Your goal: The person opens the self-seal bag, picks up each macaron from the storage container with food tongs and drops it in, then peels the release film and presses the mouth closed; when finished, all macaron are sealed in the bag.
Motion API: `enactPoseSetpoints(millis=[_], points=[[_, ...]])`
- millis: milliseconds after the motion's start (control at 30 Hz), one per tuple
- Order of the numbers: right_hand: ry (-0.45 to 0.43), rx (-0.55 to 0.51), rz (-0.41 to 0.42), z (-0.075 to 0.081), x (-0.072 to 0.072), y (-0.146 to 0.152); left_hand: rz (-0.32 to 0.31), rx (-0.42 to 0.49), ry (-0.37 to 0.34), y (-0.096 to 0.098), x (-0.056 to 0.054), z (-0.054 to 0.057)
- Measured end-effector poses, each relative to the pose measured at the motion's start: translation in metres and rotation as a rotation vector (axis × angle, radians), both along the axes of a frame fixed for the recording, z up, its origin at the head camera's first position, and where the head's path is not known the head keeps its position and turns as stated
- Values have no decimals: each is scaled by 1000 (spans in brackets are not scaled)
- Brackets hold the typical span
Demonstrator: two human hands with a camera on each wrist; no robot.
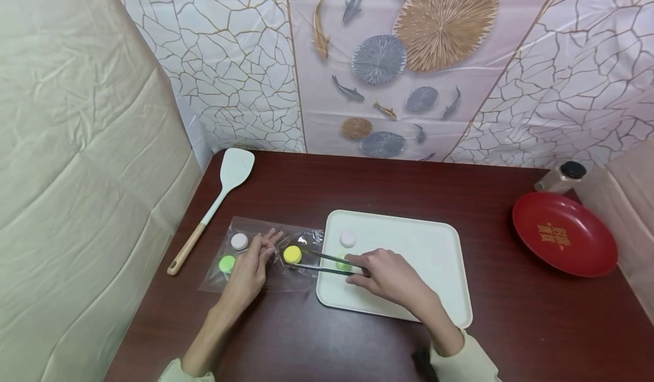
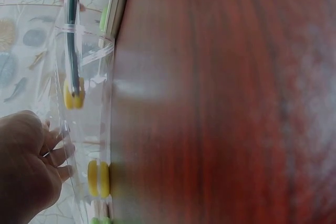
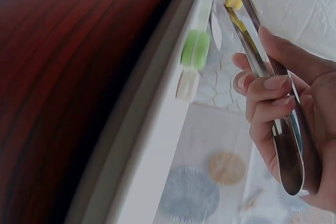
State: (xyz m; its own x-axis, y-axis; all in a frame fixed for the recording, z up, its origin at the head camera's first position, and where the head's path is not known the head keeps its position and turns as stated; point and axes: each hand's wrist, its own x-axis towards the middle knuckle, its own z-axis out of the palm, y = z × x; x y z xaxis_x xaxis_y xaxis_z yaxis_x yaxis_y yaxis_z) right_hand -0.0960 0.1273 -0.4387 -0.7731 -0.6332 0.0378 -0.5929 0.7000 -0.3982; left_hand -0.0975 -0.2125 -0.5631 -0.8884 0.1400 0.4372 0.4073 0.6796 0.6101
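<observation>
My right hand (image 1: pixel 385 274) grips metal tongs (image 3: pixel 262 66), its fingers curled around both arms. The tips of the tongs hold a yellow macaron (image 1: pixel 293 254) inside a clear plastic bag (image 1: pixel 271 282). At the bag's upper film, my left hand (image 1: pixel 248 268) pinches the plastic with its fingers. A white macaron (image 1: pixel 239 241) and a green macaron (image 1: pixel 227 264) lie in the bag, left of that hand. Another yellow macaron (image 2: pixel 98 178) shows in the left wrist view; the hand hides it from the head view. A pale macaron (image 1: pixel 348 239) and another green macaron (image 3: pixel 196 49) sit on the white tray (image 1: pixel 424 257).
The tray stands just right of the bag's mouth. A white spatula (image 1: pixel 217 203) with a wooden handle lies at the left. At the right are a red plate (image 1: pixel 582 234) and a black-capped jar (image 1: pixel 559 177). Patterned cloth (image 1: pixel 240 58) hangs behind the table.
</observation>
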Motion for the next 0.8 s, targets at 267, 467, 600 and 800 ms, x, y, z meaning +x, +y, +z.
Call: enactPoseSetpoints(millis=[267,467,600,800], points=[[-15,39,-6,-8,-10,-36,-12,-3,12,-1,1,2],[-30,49,-41,-10,-16,-56,-22,3,-17,-4,-1,-4],[-29,46,-42,-9,-19,-65,-24,14,14,0,3,9],[-1,44,-32,-8,-21,-74,-7,-9,0,-1,1,2]])
